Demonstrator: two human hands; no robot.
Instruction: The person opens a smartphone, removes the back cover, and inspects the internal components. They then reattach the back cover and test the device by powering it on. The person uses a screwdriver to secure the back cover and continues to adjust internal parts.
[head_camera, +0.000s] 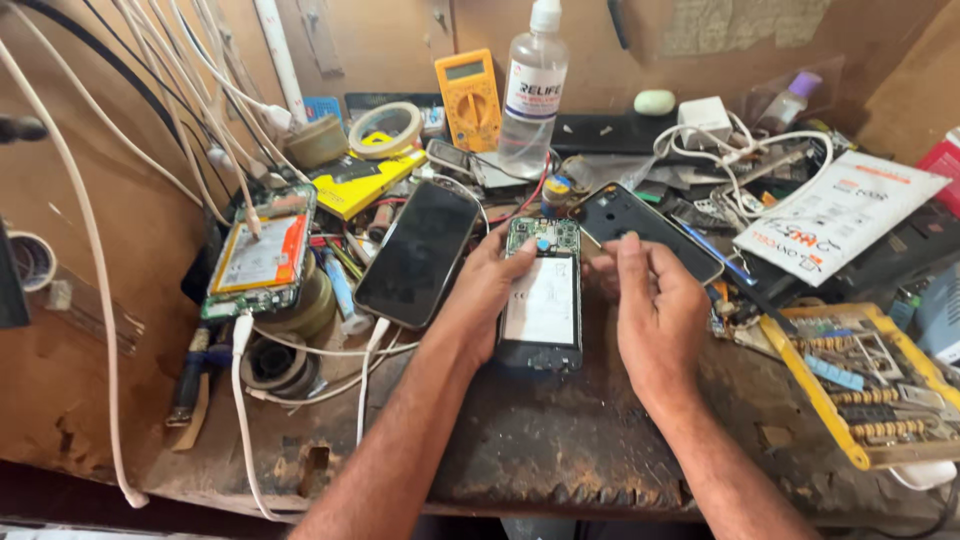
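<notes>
One view only, from the head camera. An opened phone (541, 298) lies face down near the middle of the work surface (560, 450), its back cover (645, 228) already off and resting just beyond it, tilted against the clutter. The battery and the green circuit board at the phone's top end are exposed; judged from this, disassembly has been carried as far as removing the cover, while board and battery are not yet taken out.

Left hand (487, 290): fingers curled around the phone's left edge, thumb pressing near the board, grasping the phone. Right hand (655, 305): fingers loosely bent, fingertips at the phone's upper right edge; whether it pinches anything small cannot be told.

A second phone with a dark screen (418, 252) lies just to the left.
</notes>
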